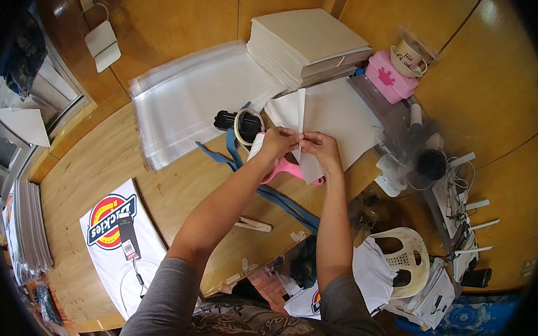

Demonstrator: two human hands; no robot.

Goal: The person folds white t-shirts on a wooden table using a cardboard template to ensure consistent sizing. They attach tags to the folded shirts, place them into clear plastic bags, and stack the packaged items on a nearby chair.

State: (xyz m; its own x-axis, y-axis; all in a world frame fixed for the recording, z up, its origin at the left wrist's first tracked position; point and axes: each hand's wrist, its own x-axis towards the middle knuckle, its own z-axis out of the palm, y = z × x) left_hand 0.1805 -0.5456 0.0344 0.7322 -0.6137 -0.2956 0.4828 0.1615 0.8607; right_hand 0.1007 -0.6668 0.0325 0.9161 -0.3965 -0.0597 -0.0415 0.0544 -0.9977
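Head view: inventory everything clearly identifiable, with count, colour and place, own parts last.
table: 1, brown, centre
held sheet: 1, white, centre
flat sheets: unclear, white, upper centre
board stack: 1, beige, top centre
plastic sheets: pile, clear, upper left
folded shirt: 1, white, lower left
tag: 1, black, on shirt
folded stack: 1, white, far left
tape roll: 1, cream, centre
handle: 1, pink, centre
straps: unclear, blue, centre
box: 1, pink, upper right
chair: 1, cream, lower right
shirt sleeves: 2, grey, bottom
left hand: 1, bare, on sheet
right hand: 1, bare, on sheet
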